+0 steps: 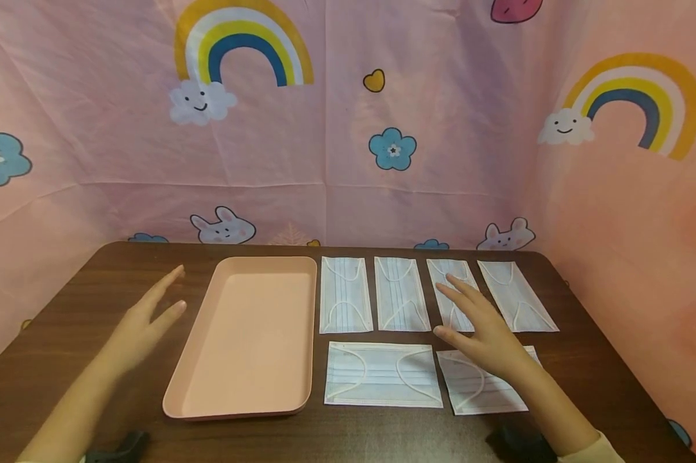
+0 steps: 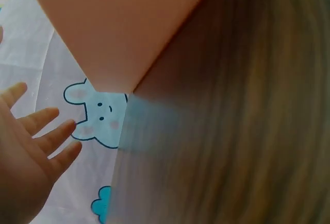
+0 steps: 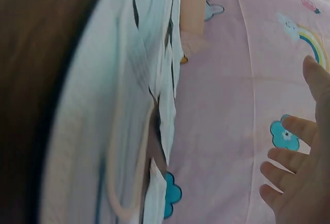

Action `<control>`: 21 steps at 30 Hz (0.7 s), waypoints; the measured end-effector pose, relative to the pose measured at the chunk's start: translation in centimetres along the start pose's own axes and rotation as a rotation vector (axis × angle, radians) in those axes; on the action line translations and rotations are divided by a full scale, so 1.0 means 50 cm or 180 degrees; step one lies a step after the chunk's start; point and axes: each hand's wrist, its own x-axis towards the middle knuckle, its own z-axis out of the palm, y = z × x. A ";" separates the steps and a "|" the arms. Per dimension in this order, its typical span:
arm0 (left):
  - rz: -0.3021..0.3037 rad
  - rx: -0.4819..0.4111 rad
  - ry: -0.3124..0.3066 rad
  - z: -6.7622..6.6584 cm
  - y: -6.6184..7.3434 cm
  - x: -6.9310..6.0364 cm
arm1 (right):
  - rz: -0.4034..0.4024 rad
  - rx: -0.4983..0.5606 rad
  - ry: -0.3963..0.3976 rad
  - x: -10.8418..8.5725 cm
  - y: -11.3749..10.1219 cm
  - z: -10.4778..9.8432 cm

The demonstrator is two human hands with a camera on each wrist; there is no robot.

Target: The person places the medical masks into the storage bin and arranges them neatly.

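Observation:
My left hand (image 1: 139, 331) hovers over the table's left side, beside a pink tray (image 1: 246, 341), its fingers extended and holding nothing. Spread fingers of the same hand (image 2: 28, 157) show in the left wrist view. Above the disposable face masks on the right is my right hand (image 1: 486, 331), fingers apart and nothing in them. It partly covers a lengthwise mask (image 1: 448, 263) at the back and a sideways mask (image 1: 498, 395) at the front. Another sideways mask (image 1: 382, 373) lies nearer the tray. In the right wrist view the hand (image 3: 304, 167) is apart from the masks.
The brown wooden table (image 1: 382, 437) bears several light-blue masks with white ear loops in two rows, among them one mask (image 1: 346, 296) close to the tray's right rim. A pink printed cloth (image 1: 348, 212) hangs behind and at both sides. Dark objects (image 1: 119, 450) show at the lower edge.

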 end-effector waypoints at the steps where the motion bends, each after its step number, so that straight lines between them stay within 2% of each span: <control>1: 0.0007 -0.0056 -0.0021 0.003 0.000 0.000 | 0.0004 0.0041 -0.0033 -0.001 -0.003 0.004; 6: -0.0044 -0.0147 -0.0201 0.016 -0.007 -0.001 | -0.0078 0.0202 -0.0168 -0.005 -0.009 0.026; 10: -0.0005 -0.0263 -0.0322 0.027 -0.014 -0.001 | -0.0170 0.0338 -0.0296 -0.007 -0.010 0.042; 15: 0.0061 -0.0384 -0.0392 0.038 -0.023 -0.005 | -0.0276 0.0541 -0.0433 -0.009 -0.008 0.057; 21: -0.0018 -0.0613 -0.0478 0.041 -0.030 -0.013 | -0.0332 0.0699 -0.0671 -0.004 -0.006 0.079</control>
